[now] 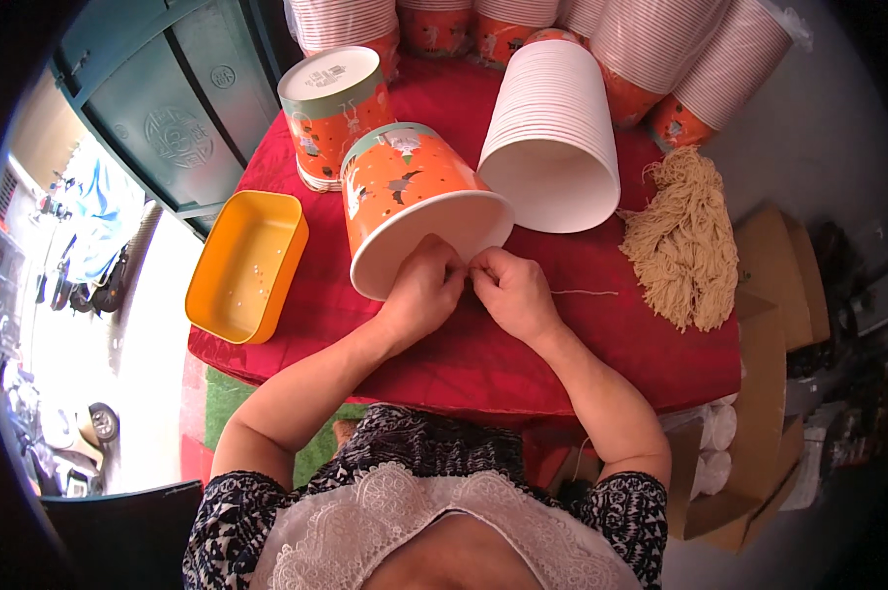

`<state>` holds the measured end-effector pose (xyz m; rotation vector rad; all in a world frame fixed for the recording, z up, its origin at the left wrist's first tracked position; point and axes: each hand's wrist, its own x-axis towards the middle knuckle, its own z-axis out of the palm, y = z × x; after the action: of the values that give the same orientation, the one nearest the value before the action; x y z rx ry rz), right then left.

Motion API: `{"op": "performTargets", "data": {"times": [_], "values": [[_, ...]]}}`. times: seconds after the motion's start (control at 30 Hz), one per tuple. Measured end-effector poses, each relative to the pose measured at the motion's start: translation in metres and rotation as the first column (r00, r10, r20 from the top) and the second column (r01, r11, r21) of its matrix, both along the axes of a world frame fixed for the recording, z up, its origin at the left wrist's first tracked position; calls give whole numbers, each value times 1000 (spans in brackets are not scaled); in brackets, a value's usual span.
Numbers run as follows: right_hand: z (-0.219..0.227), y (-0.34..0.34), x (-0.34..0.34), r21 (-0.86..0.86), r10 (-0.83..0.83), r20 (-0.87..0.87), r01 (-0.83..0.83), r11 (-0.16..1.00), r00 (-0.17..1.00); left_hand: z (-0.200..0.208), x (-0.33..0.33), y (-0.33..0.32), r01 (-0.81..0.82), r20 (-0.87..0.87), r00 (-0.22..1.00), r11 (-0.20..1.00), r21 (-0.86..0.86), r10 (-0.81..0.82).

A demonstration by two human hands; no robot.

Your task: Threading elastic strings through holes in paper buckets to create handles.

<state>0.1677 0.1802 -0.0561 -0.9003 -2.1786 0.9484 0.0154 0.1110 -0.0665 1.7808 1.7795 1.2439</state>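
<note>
An orange paper bucket [410,187] with a green band and printed figures lies tilted on the red-covered table, its white mouth turned toward me. My left hand [424,290] is closed in a pinch at the near rim, partly in front of the opening; what its fingers grip is hidden. Close beside it, my right hand [513,292] pinches at the same edge, fingertips almost meeting the left ones. A thin beige string [584,292] runs out from the right hand across the cloth. A loose bundle of beige strings [685,241] lies at the table's right side.
Left of the bucket sits a yellow plastic tub [230,246] with small white bits inside. Another orange bucket [338,138] stands upside down behind. A nested stack of white buckets [552,128] lies to the right. Wrapped bucket stacks [651,49] line the back; cardboard boxes [769,393] stand right.
</note>
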Motion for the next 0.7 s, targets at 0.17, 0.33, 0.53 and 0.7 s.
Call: {"op": "performTargets", "data": {"times": [0.17,0.33,0.53,0.7], "values": [[10,1,11,122,44,-66,-36,992,997,9,2,0,-25,3,1000,999,23,25],[26,2,24,89,66,70,-72,993,995,6,2,0,-41,-12,999,999,8,41],[20,2,31,158,113,161,-139,978,980,10,9,3,-82,-52,995,996,38,84],[20,1,27,158,152,200,-185,970,968,6,5,3,-91,-58,994,994,65,94]]}}
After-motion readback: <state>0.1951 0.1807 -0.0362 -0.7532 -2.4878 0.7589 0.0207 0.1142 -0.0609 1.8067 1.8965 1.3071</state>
